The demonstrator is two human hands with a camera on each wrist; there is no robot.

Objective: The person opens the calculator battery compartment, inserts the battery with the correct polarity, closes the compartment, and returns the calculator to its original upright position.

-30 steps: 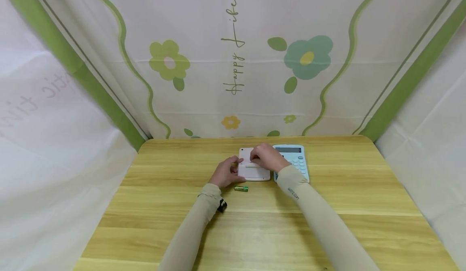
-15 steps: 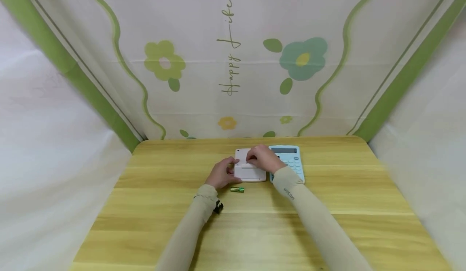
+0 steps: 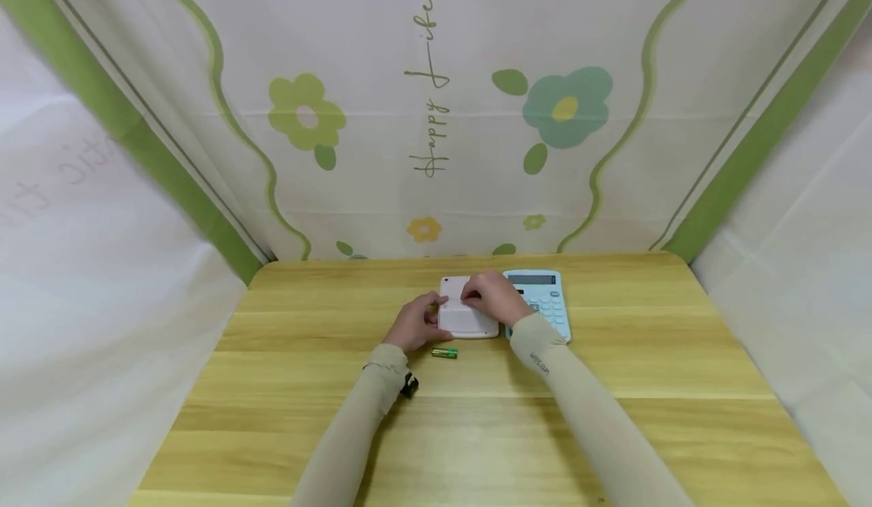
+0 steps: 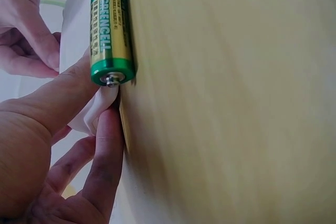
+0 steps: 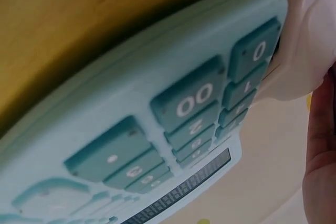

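A pale pinkish-white calculator (image 3: 470, 325) lies with its back up near the far side of the table. My left hand (image 3: 415, 324) grips its left edge, thumb at the near corner and fingers along the side. Over the middle of the back, the curled thumb and fingers of my right hand (image 3: 496, 297) meet at the raised ridge; I cannot tell whether they pinch a small part there. A green and gold GP Greencell battery (image 4: 109, 30) lies loose on the table, just on the near side of the calculator.
A light blue calculator (image 3: 553, 306) lies face up against the right side, under my right wrist. Its keys (image 5: 194, 98) fill the right wrist view. The wooden table (image 3: 654, 356) ends at a flowered curtain (image 3: 368, 189) behind.
The pale strip beside my right fingertips on the calculator's back no longer shows. Both hands keep nearly the same places, and the battery lies where it was.
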